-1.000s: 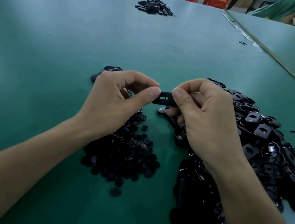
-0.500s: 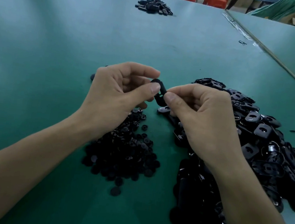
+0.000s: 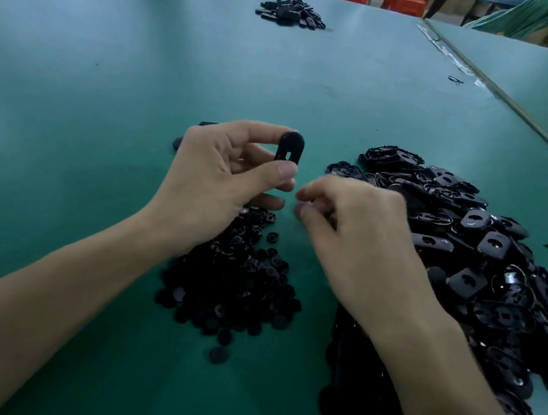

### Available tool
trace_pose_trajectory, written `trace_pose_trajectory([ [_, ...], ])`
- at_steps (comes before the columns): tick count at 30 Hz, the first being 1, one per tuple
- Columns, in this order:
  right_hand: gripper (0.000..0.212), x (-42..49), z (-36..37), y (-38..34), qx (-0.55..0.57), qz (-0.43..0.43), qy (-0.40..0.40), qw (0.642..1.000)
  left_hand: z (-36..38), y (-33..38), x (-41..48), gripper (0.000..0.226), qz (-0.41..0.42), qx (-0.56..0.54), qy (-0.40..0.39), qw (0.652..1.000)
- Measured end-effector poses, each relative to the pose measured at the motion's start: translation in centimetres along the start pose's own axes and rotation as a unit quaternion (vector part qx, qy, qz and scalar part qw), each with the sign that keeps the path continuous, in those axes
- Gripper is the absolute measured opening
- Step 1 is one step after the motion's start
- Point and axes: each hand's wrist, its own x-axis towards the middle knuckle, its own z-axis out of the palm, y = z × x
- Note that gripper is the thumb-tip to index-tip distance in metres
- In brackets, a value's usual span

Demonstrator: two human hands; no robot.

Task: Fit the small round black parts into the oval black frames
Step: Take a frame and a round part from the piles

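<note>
We pinch one oval frame (image 3: 289,147) upright in left hand (image 3: 220,180); right hand (image 3: 349,227) blurred, curled, contents unclear. Next, probably: pick from round parts (image 3: 232,281).

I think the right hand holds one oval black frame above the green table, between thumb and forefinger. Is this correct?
No. The head view shows the left hand holds the oval black frame above the green table, between thumb and forefinger. The right hand is apart from it.

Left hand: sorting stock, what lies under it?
The heap of small round black parts runs under the left hand; whatever lies beneath its palm is covered.
</note>
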Motion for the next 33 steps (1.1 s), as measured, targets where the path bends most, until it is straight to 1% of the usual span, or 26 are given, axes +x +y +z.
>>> trace_pose_trajectory([
  [2, 0.012, -0.2, 0.2, -0.4, -0.044, -0.026, -0.056, 0.997, 0.0, -0.2, 0.0, 0.029, 0.008, 0.011, 0.005, 1.0],
  [4, 0.014, -0.3, 0.2, -0.8, -0.07, -0.04, -0.092, 0.993, 0.2, -0.4, 0.1, 0.033, 0.02, 0.029, 0.01, 0.999],
  [7, 0.017, -0.5, -0.1, -1.1, -0.092, -0.043, -0.117, 0.988, 0.1, -0.4, 0.2, 0.033, 0.038, 0.047, 0.023, 0.998],
  [11, 0.014, -0.5, -0.2, -1.4, -0.123, -0.044, -0.134, 0.982, -0.3, -0.5, 0.2, 0.029, 0.034, 0.061, 0.032, 0.997],
  [15, 0.014, -0.5, -0.1, -1.5, -0.139, -0.042, -0.127, 0.981, -0.3, -0.6, 0.3, 0.016, 0.036, 0.061, 0.052, 0.996],
  [18, 0.016, -0.4, 0.1, -1.3, -0.15, -0.047, -0.111, 0.981, -0.5, -0.6, 0.4, 0.018, 0.056, 0.081, 0.061, 0.993],
  [23, 0.012, -0.1, -0.1, -0.9, -0.031, -0.012, -0.036, 0.999, -0.8, -0.8, 0.6, 0.025, 0.05, 0.092, 0.084, 0.991],
  [25, 0.013, 0.0, -0.2, -0.7, -0.009, 0.0, -0.02, 1.0, -0.9, -0.9, 0.5, 0.024, 0.042, 0.09, 0.082, 0.992],
  [28, 0.023, 0.0, -0.6, -0.6, 0.006, 0.004, -0.004, 1.0, -0.8, -0.9, 0.4, 0.022, 0.032, 0.091, 0.071, 0.993],
  [33, 0.015, 0.2, -0.8, -0.5, 0.053, -0.016, 0.044, 0.997, -0.5, -0.8, 0.4, 0.02, 0.011, 0.068, 0.058, 0.996],
])
